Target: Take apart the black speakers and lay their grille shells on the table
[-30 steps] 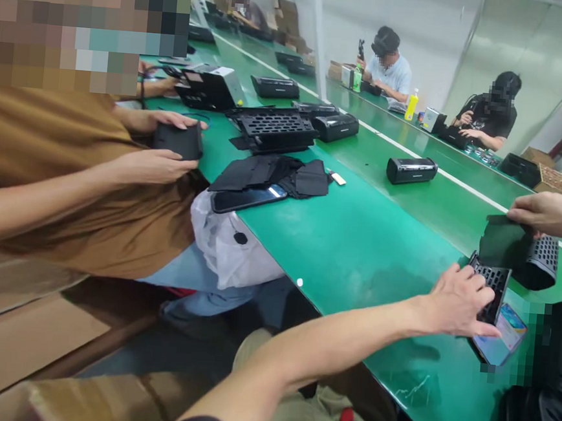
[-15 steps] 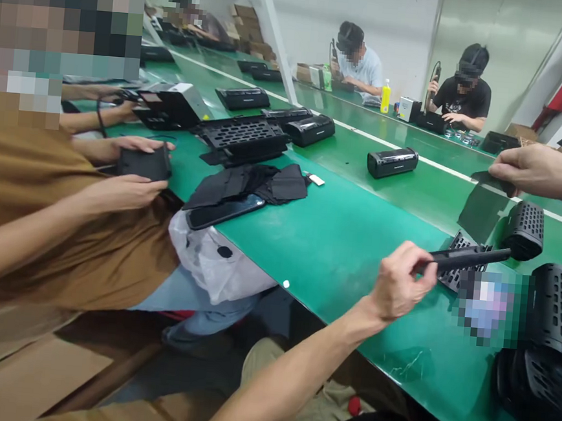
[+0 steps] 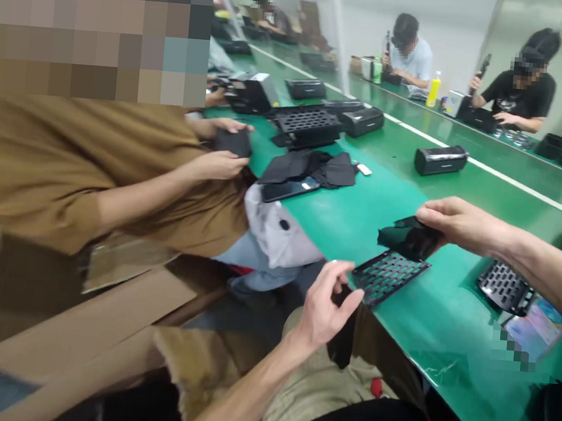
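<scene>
A black perforated panel (image 3: 392, 279) is in my left hand (image 3: 325, 305), which grips its left end with curled fingers and thumb near the table's front edge. Green table shows through its slots. Part of a dark solid piece hangs below that hand; I cannot tell whether it belongs to the panel. My right hand (image 3: 448, 222) pinches a dark, glossy, bent thin sheet (image 3: 410, 239) just above the panel's far edge. Another black perforated panel (image 3: 504, 288) lies on the table under my right forearm.
A printed card or packet (image 3: 537, 328) lies at right on the green table (image 3: 451, 328). Beyond stand a black speaker-like box (image 3: 440, 160), black cloth (image 3: 308, 168) and a phone (image 3: 290, 189). A co-worker in a brown top (image 3: 133, 166) sits close at left, holding a dark piece.
My view has swung right. Both hands have come closer together; the panel has turned from edge-on to show its slotted face, and the right hand's sheet has moved above it.
</scene>
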### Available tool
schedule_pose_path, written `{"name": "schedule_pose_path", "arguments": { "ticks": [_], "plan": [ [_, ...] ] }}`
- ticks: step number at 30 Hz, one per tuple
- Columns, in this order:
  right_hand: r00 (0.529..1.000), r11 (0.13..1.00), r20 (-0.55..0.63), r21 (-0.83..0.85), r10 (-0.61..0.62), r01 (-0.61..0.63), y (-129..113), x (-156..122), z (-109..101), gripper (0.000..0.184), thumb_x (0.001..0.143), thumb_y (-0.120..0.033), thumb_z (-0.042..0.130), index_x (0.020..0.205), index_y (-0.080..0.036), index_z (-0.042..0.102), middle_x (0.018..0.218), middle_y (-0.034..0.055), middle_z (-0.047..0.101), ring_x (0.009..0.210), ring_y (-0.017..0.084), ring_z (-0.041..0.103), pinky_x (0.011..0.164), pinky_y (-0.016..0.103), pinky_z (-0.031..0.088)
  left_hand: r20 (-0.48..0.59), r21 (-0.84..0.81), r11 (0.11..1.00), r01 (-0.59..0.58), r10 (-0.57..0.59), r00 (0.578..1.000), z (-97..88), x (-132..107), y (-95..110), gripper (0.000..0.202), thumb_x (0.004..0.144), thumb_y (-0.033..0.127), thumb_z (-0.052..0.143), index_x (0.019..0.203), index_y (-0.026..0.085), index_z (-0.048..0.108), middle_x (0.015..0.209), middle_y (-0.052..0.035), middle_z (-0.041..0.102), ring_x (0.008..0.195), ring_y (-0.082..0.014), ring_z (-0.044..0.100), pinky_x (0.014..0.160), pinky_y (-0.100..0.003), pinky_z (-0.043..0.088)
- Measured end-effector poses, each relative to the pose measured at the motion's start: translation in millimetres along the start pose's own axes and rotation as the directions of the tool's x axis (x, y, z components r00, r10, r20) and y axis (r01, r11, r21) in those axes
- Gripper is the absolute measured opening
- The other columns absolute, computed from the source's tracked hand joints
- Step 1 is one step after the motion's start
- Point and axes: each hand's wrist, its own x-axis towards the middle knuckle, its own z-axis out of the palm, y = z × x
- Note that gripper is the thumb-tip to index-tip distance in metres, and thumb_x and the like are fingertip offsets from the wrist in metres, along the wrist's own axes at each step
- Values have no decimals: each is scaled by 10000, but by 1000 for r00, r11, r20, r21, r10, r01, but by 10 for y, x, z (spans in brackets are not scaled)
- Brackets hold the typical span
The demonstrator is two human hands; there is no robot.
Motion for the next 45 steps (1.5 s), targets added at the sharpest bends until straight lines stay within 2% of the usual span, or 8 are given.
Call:
{"name": "schedule_pose_path", "arguments": {
  "ticks": [3, 7, 10, 13, 21, 27, 39, 45],
  "plan": [
    [996, 982, 1, 170, 87, -86, 322, 48, 180, 642, 699, -775, 881, 836, -194, 645, 786, 47, 696, 679, 173, 653, 661, 313, 594, 63, -258, 930, 261, -253, 965, 25, 204, 115, 662, 904, 570, 696, 1434, 199, 557, 1297, -150, 717, 986, -220, 705, 743, -310, 592],
    [949, 950, -95, -67, 299, -306, 863, 152, 146, 576, 793, -767, 679, 931, -208, 650, 861, 84, 724, 740, 209, 679, 670, 332, 588, 285, -112, 886, 450, -405, 869, 108, 420, 194, 305, 965, 455, 622, 1008, 179, 742, 871, -31, 765, 788, -177, 689, 742, -286, 533],
    [911, 820, -191, -397, 364, -411, 1125, 236, 31, 474, 912, -660, 448, 852, -227, 628, 698, 92, 687, 629, 224, 633, 562, 321, 486, 250, 197, 888, 416, -456, 854, 192, 420, 250, 196, 953, 366, 638, 1006, 224, 763, 851, -6, 783, 838, -213, 735, 805, -324, 533],
    [906, 702, -253, -573, 338, -422, 1191, 278, -92, 430, 931, -593, 464, 680, -260, 565, 551, 62, 586, 557, 225, 558, 561, 332, 393, 291, 423, 852, 308, -449, 845, 258, 348, 300, 211, 987, 385, 633, 1120, 263, 742, 908, -20, 806, 913, -264, 772, 841, -376, 544],
    [938, 442, -313, -827, 152, -348, 1278, 292, -269, 480, 871, -749, 559, 854, -295, 715, 903, 90, 741, 860, 333, 696, 705, 392, 425, 112, 486, 804, 341, -445, 888, 242, 211, 205, 462, 934, 487, 757, 1303, 242, 624, 1238, -69, 707, 1155, -271, 693, 883, -380, 566],
    [950, 492, -273, -813, 151, -312, 1419, 321, -325, 298, 888, -480, 475, 789, -288, 681, 690, 44, 695, 666, 260, 661, 668, 366, 440, 147, 514, 815, 269, -393, 908, 271, 189, 92, 235, 997, 455, 691, 1097, 251, 749, 1123, -60, 708, 1089, -256, 636, 936, -409, 536],
    [938, 645, -317, -690, 138, -328, 1583, 432, -473, 360, 704, -604, 622, 851, -276, 639, 655, 23, 691, 581, 246, 653, 589, 369, 467, 146, 448, 859, 249, -345, 927, 337, 210, 37, 215, 976, 412, 690, 1046, 220, 757, 1086, -83, 721, 1063, -269, 584, 949, -430, 480],
    [947, 729, -303, -624, 105, -281, 1613, 427, -518, 511, 660, -726, 703, 897, -273, 693, 746, 33, 735, 599, 226, 605, 571, 356, 454, 177, 148, 943, 299, -323, 930, 262, 210, 64, 170, 1031, 303, 548, 1084, 224, 689, 909, -24, 702, 864, -198, 617, 853, -333, 463]
  ]
}}
